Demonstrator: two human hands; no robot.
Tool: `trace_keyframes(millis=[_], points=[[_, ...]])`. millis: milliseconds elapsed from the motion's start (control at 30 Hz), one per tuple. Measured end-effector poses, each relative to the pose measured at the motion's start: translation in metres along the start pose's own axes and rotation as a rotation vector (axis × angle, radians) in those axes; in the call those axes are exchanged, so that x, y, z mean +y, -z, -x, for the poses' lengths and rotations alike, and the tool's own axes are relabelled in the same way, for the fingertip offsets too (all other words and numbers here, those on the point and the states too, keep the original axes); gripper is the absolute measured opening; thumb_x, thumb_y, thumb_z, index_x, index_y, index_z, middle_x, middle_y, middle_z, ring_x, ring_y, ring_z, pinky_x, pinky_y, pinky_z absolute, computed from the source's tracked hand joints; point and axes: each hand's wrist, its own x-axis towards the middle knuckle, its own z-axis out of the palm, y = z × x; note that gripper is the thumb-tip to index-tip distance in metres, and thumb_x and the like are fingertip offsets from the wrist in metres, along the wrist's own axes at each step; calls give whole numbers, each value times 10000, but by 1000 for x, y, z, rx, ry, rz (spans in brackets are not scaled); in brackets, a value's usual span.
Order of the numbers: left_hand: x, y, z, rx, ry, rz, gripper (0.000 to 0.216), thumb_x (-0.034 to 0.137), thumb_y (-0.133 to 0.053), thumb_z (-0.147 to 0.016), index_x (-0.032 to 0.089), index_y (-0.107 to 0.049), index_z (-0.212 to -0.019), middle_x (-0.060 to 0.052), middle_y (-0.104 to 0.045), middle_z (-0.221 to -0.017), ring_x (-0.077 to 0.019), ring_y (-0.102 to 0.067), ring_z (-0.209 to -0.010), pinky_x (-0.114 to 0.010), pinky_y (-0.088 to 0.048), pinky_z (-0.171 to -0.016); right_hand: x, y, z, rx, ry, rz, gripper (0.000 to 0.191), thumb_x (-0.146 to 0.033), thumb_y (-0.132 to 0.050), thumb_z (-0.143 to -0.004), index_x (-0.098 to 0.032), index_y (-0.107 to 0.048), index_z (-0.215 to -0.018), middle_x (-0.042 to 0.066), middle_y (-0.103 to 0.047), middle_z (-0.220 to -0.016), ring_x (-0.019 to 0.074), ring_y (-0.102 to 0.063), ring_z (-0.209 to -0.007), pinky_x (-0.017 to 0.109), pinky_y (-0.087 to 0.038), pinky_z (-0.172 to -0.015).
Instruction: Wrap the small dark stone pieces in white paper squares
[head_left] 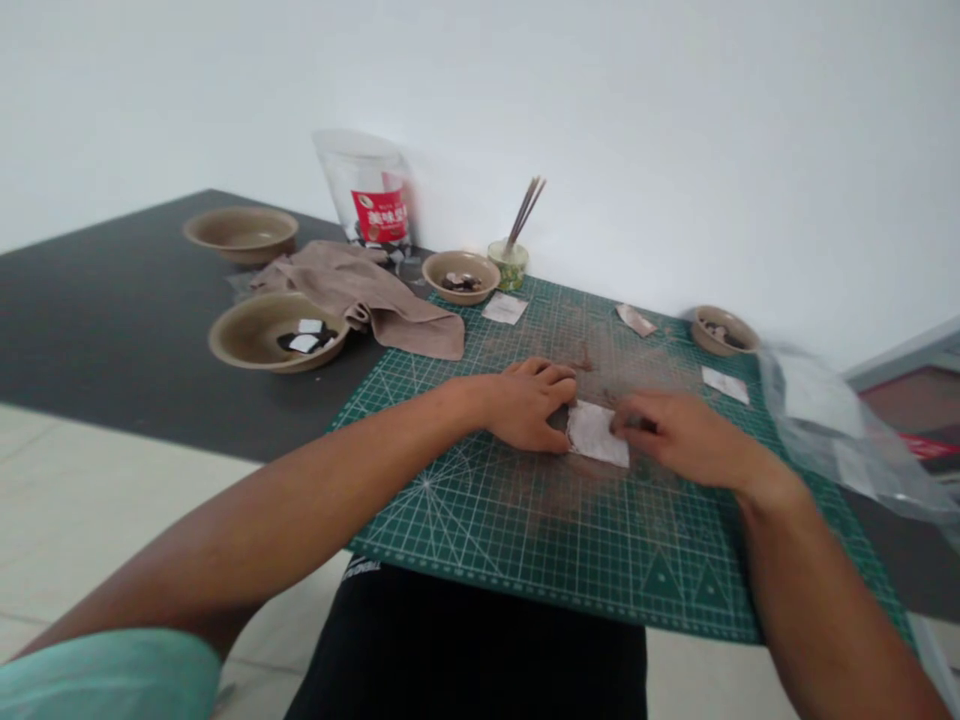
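Note:
A small white paper sachet (595, 432) lies on the green cutting mat (525, 520), amid brown powder stains. My left hand (529, 403) rests on the mat with its curled fingers pressing the sachet's left edge. My right hand (686, 437) is closed in a pinch on the sachet's right edge; a small dark thing shows between its fingers, too blurred to name.
Other white sachets (505, 308) (725, 384) lie on the mat. Brown bowls (278, 330) (241, 233) (460, 276) (724, 331), a brown cloth (360, 290), a clear bag with a red label (371, 195), a cup of sticks (514, 255) and a clear plastic bag (840, 425) stand around it.

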Motion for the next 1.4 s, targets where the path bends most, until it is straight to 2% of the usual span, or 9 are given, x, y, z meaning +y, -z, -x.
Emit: trace_keyframes(millis=[100, 233, 400, 467, 600, 767, 933, 1067, 1400], points=[[0, -1, 0, -3, -17, 3, 594, 569, -568, -818, 205, -495, -1282, -127, -330, -1558, -354, -270, -1426, -509, -253, -1147, -3, -3, -2, -4, 104, -73, 120, -216, -549, -936, -213, -668, -932, 37, -683, -965, 179, -626, -885, 300, -449, -781], [-1, -2, -1, 15, -8, 1, 587, 569, -560, -829, 196, -499, -1278, -138, -329, -1558, -358, -264, -1431, -515, -246, -1145, -1, -3, -8, 129, -56, 60, 134, -229, -535, -942, -197, -665, -941, 60, -682, -951, 206, -618, -868, 326, -429, -750], [-1, -1, 1, 35, -27, 27, 560, 544, -586, -813, 191, -531, -1244, -144, -355, -1545, -369, -309, -1407, -523, -274, -1128, -4, 1, 0, -63, 76, -89, 90, -238, -571, -924, -216, -650, -888, 26, -673, -885, 175, -611, -801, 301, -429, -712], [-1, -2, 1, 45, -32, 32, 561, 539, -585, -814, 190, -530, -1250, -147, -357, -1543, -369, -306, -1407, -526, -271, -1128, -6, -3, -2, 1, 120, -94, 100, -224, -554, -930, -214, -651, -908, 36, -674, -909, 186, -611, -847, 316, -435, -758], [0, -4, -1, 88, -37, 35, 520, 508, -611, -804, 203, -541, -1219, -133, -399, -1510, -358, -336, -1382, -517, -285, -1117, -2, -10, -9, 336, -112, -133, 87, -270, -601, -899, -206, -643, -938, 38, -653, -859, 186, -584, -768, 329, -432, -726], [12, -2, -10, 363, -74, 145, 464, 475, -615, -854, 195, -550, -1219, -100, -571, -1327, -307, -464, -1273, -483, -325, -1095, -5, -16, -7, 595, -141, -781, 159, -340, -650, -865, -228, -539, -847, 23, -631, -981, 174, -586, -872, 317, -468, -787], [26, 0, -16, 598, -68, 307, 302, 430, -631, -892, 199, -610, -1085, -54, -662, -1153, -238, -572, -1138, -408, -414, -1031, -19, -22, -11, 578, -65, -1179, 239, -360, -640, -848, -245, -441, -784, 8, -586, -929, 172, -565, -837, 325, -480, -768], [29, 0, -16, 691, -5, 409, 277, 414, -679, -862, 202, -621, -1032, -38, -681, -1070, -217, -614, -1063, -368, -480, -952, -22, -22, -14, 585, -51, -1269, 255, -373, -641, -849, -251, -432, -768, 1, -566, -886, 171, -555, -810, 326, -488, -768], [29, -3, -11, 879, -215, 399, 198, 245, -613, -885, 192, -623, -1076, -62, -671, -1124, -186, -633, -1089, -341, -498, -979, -22, -22, -9, 538, -54, -1315, 175, -391, -654, -835, -276, -523, -841, -3, -624, -951, 184, -615, -895, 374, -515, -871]])
